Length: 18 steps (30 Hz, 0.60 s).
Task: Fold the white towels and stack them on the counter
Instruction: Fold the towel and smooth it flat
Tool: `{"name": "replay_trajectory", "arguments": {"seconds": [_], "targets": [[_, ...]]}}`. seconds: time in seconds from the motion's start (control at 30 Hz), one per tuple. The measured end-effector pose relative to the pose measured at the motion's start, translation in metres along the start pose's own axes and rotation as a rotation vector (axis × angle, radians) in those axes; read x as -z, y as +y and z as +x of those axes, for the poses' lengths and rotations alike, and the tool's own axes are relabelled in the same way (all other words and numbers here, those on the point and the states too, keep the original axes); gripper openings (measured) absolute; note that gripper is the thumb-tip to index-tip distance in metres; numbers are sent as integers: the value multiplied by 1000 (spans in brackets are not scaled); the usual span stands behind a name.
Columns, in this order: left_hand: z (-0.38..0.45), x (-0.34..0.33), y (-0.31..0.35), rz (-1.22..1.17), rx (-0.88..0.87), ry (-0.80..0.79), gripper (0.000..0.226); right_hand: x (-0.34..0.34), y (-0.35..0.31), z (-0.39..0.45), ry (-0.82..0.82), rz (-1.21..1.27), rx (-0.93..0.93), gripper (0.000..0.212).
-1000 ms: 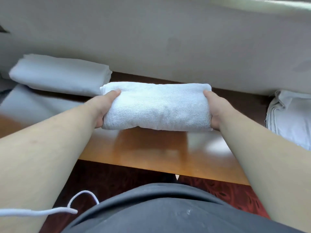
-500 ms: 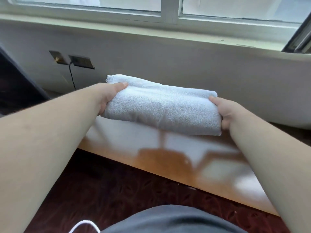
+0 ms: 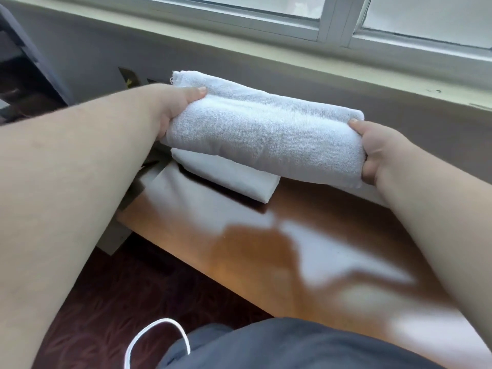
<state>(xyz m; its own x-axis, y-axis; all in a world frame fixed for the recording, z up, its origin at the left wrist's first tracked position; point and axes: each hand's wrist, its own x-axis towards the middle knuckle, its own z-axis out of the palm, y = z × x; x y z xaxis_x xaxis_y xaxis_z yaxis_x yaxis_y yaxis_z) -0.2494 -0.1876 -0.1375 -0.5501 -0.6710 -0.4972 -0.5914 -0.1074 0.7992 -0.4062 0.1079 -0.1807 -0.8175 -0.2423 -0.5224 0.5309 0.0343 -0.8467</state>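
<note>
two hands (image 3: 175, 107) (image 3: 372, 153) grip one folded towel (image 3: 266, 131) above one stacked towel (image 3: 234, 177).

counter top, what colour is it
Glossy orange-brown wood counter, seen in the head view.

the left hand (image 3: 170, 107) and right hand (image 3: 372, 150) grip the two ends of a folded white towel (image 3: 266, 131), held over another folded towel (image 3: 229, 177) lying on the glossy wooden counter (image 3: 266, 249) below a window sill (image 3: 266, 51).
</note>
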Motion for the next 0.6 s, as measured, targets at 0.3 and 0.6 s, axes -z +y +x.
{"name": "replay_trajectory", "arguments": {"seconds": [0.3,0.6], "targets": [[109,21,20,106,-7,-85,47,-60,17,59,105,44,15,26],[240,30,7,212,49,-219,54,-119,73,113,241,139,-7,16]]}}
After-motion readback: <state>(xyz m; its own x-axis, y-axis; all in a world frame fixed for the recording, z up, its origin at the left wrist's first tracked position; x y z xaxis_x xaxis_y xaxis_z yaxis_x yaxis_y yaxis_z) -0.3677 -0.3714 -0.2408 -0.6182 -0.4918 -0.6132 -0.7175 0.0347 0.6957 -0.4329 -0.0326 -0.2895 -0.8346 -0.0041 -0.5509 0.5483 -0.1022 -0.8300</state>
